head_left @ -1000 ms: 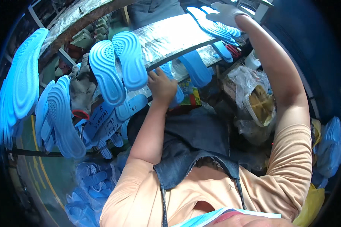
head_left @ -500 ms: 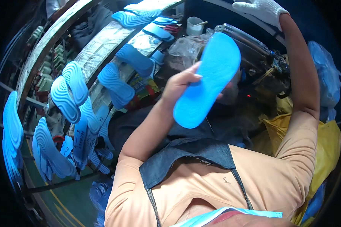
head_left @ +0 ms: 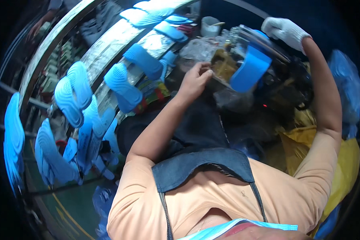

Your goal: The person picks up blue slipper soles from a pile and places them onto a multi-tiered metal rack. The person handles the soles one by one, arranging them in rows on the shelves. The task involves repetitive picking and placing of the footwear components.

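A blue shoe insole (head_left: 250, 71) lies at the machine (head_left: 284, 60) in front of me. Its near end sticks out from under a metal bar, and its middle is covered. My left hand (head_left: 196, 82) is bare and apart from the insole, to its left. Its fingers are half bent and slightly parted, with nothing visible in them. My right hand (head_left: 286, 33), in a white knitted glove, is closed at the machine's far end, beside a small blue patch. What the fingers hold, if anything, is hidden.
Many light-blue insoles (head_left: 142, 62) rest along the slatted rack (head_left: 104, 44) at left. A white cup (head_left: 210, 26) and a clear plastic bag (head_left: 200, 50) are beyond my left hand. Yellow sacking (head_left: 344, 168) and a blue plastic bag (head_left: 344, 84) are on the right.
My left hand has let go of the insole and drawn slightly away. The insole has moved away from me, into the machine. My gloved right hand has gone from flat to curled.
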Demonstrator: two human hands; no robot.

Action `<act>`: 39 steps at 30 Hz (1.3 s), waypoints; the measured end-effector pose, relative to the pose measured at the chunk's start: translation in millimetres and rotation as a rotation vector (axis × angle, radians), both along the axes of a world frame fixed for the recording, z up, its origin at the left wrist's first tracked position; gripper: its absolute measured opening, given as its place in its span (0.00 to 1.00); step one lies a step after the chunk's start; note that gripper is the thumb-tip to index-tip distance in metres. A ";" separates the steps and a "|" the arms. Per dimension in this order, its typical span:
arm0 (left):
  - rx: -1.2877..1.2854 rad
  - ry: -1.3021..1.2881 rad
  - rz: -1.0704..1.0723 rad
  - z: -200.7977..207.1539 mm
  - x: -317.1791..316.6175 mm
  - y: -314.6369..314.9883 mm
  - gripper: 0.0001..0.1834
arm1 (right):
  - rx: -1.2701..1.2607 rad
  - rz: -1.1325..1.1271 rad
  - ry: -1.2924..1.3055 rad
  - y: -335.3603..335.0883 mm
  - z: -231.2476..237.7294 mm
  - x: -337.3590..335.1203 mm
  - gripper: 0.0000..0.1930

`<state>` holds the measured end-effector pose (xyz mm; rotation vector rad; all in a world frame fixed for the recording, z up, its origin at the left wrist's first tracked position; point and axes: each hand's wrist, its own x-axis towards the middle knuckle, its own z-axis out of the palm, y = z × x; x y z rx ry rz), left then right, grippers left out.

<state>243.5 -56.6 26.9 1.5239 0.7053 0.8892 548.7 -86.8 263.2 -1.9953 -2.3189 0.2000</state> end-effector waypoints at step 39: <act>0.426 0.913 0.861 -49.1 -104.2 120.7 0.47 | 0.423 0.428 -0.191 347.9 -111.7 -350.9 0.18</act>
